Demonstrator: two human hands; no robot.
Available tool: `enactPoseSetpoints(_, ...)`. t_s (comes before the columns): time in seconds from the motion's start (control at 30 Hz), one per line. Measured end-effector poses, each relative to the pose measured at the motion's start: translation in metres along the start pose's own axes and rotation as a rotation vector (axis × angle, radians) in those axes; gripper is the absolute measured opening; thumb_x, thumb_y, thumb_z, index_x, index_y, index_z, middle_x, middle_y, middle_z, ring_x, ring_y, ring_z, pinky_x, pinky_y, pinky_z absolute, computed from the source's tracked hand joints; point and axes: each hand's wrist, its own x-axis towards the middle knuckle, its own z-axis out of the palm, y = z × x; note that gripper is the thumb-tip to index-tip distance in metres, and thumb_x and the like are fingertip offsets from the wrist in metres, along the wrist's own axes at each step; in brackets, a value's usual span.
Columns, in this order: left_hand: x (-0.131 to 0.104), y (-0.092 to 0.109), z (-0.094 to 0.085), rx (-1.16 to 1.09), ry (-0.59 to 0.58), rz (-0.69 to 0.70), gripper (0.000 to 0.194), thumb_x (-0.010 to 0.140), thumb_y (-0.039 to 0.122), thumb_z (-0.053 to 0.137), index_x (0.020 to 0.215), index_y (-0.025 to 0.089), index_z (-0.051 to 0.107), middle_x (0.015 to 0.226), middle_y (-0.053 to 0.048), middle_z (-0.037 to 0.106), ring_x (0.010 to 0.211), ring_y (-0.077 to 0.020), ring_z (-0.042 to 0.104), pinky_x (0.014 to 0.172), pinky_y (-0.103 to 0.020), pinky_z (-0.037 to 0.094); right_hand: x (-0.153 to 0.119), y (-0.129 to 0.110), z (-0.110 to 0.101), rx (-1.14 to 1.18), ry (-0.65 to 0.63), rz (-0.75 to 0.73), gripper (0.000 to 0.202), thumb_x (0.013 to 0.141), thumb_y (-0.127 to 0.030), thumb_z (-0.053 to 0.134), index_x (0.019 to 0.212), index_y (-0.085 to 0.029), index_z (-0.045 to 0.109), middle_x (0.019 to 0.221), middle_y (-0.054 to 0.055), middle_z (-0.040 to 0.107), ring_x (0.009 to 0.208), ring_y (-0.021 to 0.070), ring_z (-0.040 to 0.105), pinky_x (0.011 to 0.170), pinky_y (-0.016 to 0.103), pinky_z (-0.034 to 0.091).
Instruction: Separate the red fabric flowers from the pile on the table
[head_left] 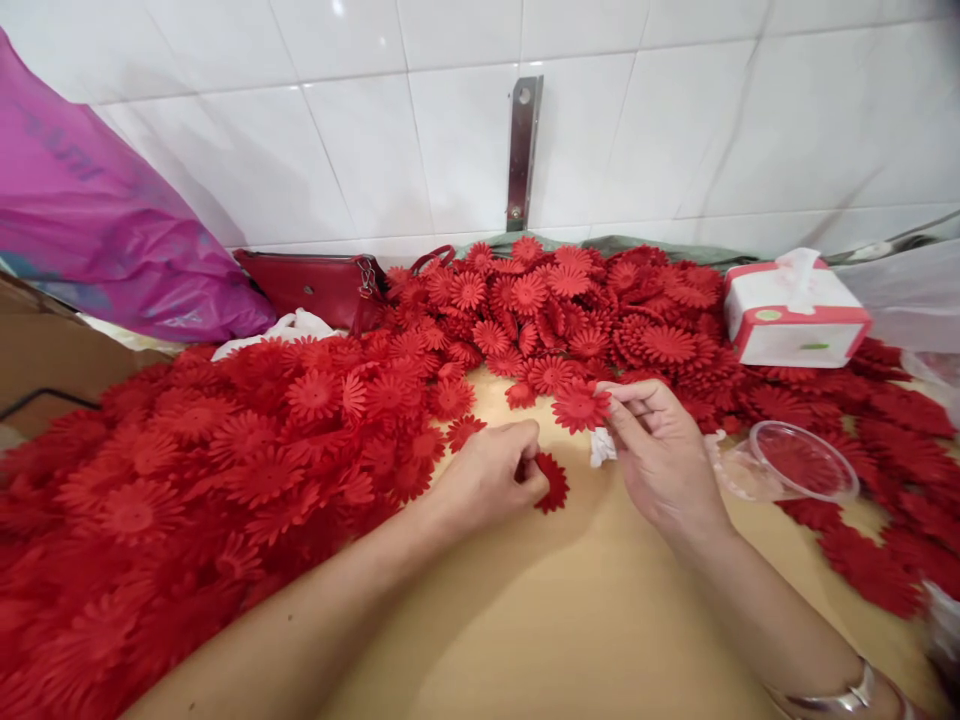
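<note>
Red paper-thin flowers lie in a big heap [262,470] on the left side of the yellow table [525,620]. More are piled at the back [529,292], and some flat ones lie on the right.

The left hand [499,475] is curled up, with its fingers almost closed. It pinches the edge of a dark red flower [553,483], which sticks out just above the table.

The right hand [660,450] holds a brighter red flower [579,406] by its edge, between thumb and fingertips. The other fingers are bent loosely. This flower is up and a bit to the right of the dark one.

A crumpled white bit [602,447] is just beside the right hand. Farther right, a clear plastic cup [806,462] lies near the tissue box [799,343]. A red purse [300,285] sits by the white wall [360,150], next to a purple bag [120,220].
</note>
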Motion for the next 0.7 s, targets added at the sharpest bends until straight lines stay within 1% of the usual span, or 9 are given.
enactPoseSetpoints(0.07,-0.002,0.006,-0.004,0.057,0.009,0.078,0.016,0.068,0.011,0.056,0.07,0.021,0.044,0.074,0.0,0.054,0.066,-0.0149,0.047,0.062,-0.028,0.034,-0.002,-0.002,0.002,0.025,-0.041,0.012,0.019,0.086,-0.037,0.077,0.09,-0.024,0.063,0.105,0.005,0.078,0.094,0.0166,0.073,0.077,0.03,0.059)
enactPoseSetpoints(0.13,-0.004,0.009,-0.007,-0.006,0.043,0.06,0.013,0.07,0.014,0.058,0.078,0.021,0.05,0.082,-0.002,0.057,0.073,-0.0176,0.051,0.068,-0.03,0.039,-0.005,-0.003,0.005,0.037,-0.086,0.014,0.019,0.087,-0.037,0.076,0.09,-0.024,0.063,0.105,0.005,0.078,0.094,0.0165,0.074,0.076,0.029,0.059)
enactPoseSetpoints(0.27,-0.001,0.005,-0.007,-0.462,0.083,-0.091,0.018,0.086,0.025,0.053,0.103,0.021,0.06,0.095,-0.003,0.065,0.09,-0.0201,0.06,0.083,-0.032,0.047,-0.01,-0.004,0.009,0.061,-0.145,0.004,0.016,0.087,-0.037,0.076,0.09,-0.025,0.066,0.104,0.004,0.078,0.098,0.0176,0.074,0.086,0.034,0.06)
enactPoseSetpoints(0.33,0.002,0.001,-0.003,-0.716,0.088,-0.104,0.019,0.093,0.034,0.055,0.104,0.021,0.063,0.102,-0.004,0.069,0.101,-0.0197,0.064,0.094,-0.032,0.047,-0.012,-0.003,0.01,0.03,-0.182,0.002,0.014,0.089,-0.036,0.075,0.091,-0.025,0.067,0.107,0.004,0.076,0.102,0.018,0.072,0.093,0.036,0.058)
enactPoseSetpoints(0.37,0.004,-0.001,0.0,-0.808,0.101,-0.11,0.021,0.091,0.039,0.061,0.101,0.02,0.065,0.102,-0.004,0.071,0.101,-0.019,0.065,0.095,-0.031,0.047,-0.012,-0.004,0.011,0.002,-0.205,-0.001,0.012,0.09,-0.035,0.074,0.091,-0.025,0.067,0.109,0.004,0.075,0.105,0.0183,0.071,0.095,0.037,0.057)
enactPoseSetpoints(0.43,0.008,-0.004,0.006,-0.917,0.154,-0.156,0.027,0.083,0.043,0.074,0.093,0.019,0.066,0.095,-0.003,0.072,0.09,-0.0164,0.066,0.09,-0.029,0.049,-0.014,-0.005,0.011,-0.068,-0.232,-0.012,0.01,0.092,-0.034,0.071,0.093,-0.025,0.068,0.112,0.004,0.072,0.107,0.0184,0.069,0.096,0.036,0.055)
enactPoseSetpoints(0.53,0.01,-0.006,0.01,-0.967,0.238,-0.241,0.034,0.073,0.043,0.086,0.081,0.017,0.065,0.079,0.001,0.07,0.072,-0.0115,0.062,0.076,-0.024,0.048,-0.016,-0.01,0.012,-0.196,-0.192,-0.068,0.015,0.094,-0.033,0.067,0.107,-0.026,0.067,0.11,0.004,0.068,0.098,0.017,0.066,0.091,0.034,0.056)
enactPoseSetpoints(0.6,0.01,-0.006,0.01,-0.971,0.255,-0.264,0.036,0.07,0.043,0.088,0.078,0.017,0.064,0.074,0.002,0.068,0.067,-0.0099,0.059,0.071,-0.022,0.046,-0.017,-0.014,0.013,-0.297,-0.165,-0.167,0.02,0.095,-0.031,0.065,0.115,-0.027,0.064,0.115,0.006,0.065,0.102,0.0182,0.064,0.09,0.036,0.055)
enactPoseSetpoints(0.7,0.009,-0.005,0.007,-0.969,0.24,-0.249,0.037,0.071,0.044,0.087,0.074,0.016,0.065,0.073,0.002,0.068,0.067,-0.01,0.058,0.069,-0.023,0.045,-0.02,-0.02,0.016,-0.475,-0.184,-0.371,0.023,0.094,-0.025,0.066,0.117,-0.027,0.066,0.125,0.009,0.061,0.119,0.0226,0.059,0.099,0.041,0.051)
